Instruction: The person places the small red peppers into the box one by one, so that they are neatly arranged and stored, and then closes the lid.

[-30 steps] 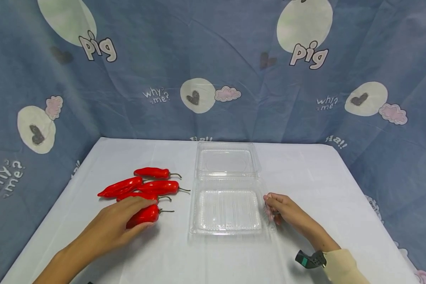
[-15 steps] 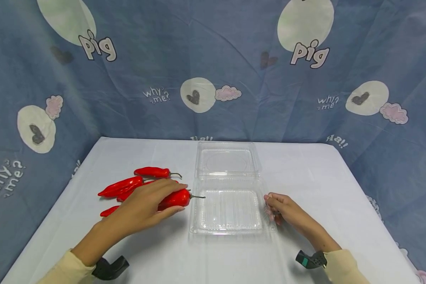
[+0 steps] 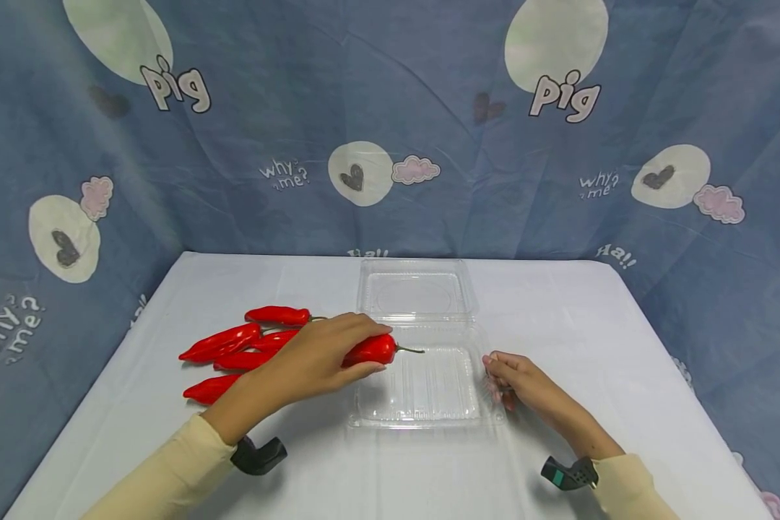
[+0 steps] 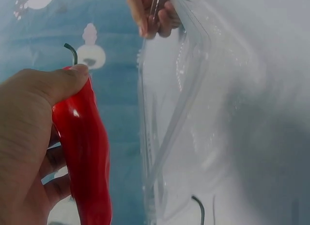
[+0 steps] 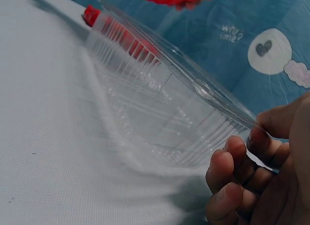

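Observation:
A long red pepper (image 3: 373,349) with a green stem is gripped in my left hand (image 3: 312,361), above the left rim of a clear plastic clamshell box (image 3: 416,425). In the left wrist view the thumb lies along the pepper (image 4: 82,138) near its stem, with fingers behind it. My right hand (image 3: 523,383) pinches the box's right rim; the right wrist view shows thumb and forefinger on the edge of the box (image 5: 155,123). The box's lid (image 3: 422,292) is folded back, away from me. My left hand partly covers several other red peppers (image 3: 224,342) on the table.
The box and loose peppers rest on a white-covered table (image 3: 559,318). A blue printed curtain (image 3: 468,144) hangs behind and at both sides. Black straps with small devices sit on both wrists, the right one (image 3: 568,474) just above the table.
My left hand has lifted the nearest pepper from the group and carried it rightward and away from me, over the box's left part. My right hand stays at the rim.

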`<act>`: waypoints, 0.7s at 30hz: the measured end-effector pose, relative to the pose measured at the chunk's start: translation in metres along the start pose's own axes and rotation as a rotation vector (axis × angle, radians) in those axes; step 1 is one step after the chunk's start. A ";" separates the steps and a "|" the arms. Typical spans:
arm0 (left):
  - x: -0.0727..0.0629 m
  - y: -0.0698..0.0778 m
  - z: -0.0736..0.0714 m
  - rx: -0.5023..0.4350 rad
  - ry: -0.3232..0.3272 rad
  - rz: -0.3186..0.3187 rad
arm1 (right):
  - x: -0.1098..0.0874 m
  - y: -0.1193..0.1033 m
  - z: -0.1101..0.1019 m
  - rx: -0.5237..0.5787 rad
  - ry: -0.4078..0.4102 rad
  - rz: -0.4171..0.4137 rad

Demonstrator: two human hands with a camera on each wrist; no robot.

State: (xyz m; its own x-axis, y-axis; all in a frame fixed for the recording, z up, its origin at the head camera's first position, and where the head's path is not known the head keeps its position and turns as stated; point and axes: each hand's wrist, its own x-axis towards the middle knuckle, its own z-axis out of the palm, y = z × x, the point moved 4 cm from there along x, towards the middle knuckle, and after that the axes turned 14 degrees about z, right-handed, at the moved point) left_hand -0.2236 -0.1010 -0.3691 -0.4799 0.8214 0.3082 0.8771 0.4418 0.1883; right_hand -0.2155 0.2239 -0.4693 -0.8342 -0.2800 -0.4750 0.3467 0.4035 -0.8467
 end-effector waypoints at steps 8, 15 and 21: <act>0.032 0.001 0.024 -0.019 -0.050 0.040 | 0.001 0.001 0.000 -0.003 0.005 0.006; 0.059 0.002 0.039 -0.037 -0.104 0.040 | 0.001 0.001 -0.001 0.002 -0.001 0.007; 0.077 0.000 0.052 -0.021 -0.141 0.047 | 0.000 0.000 -0.001 0.010 -0.005 0.014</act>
State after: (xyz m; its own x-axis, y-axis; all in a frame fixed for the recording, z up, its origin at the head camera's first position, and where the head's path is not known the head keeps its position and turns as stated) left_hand -0.2591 -0.0191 -0.3936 -0.4295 0.8842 0.1834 0.8974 0.3952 0.1963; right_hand -0.2163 0.2246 -0.4691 -0.8269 -0.2791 -0.4881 0.3626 0.3988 -0.8423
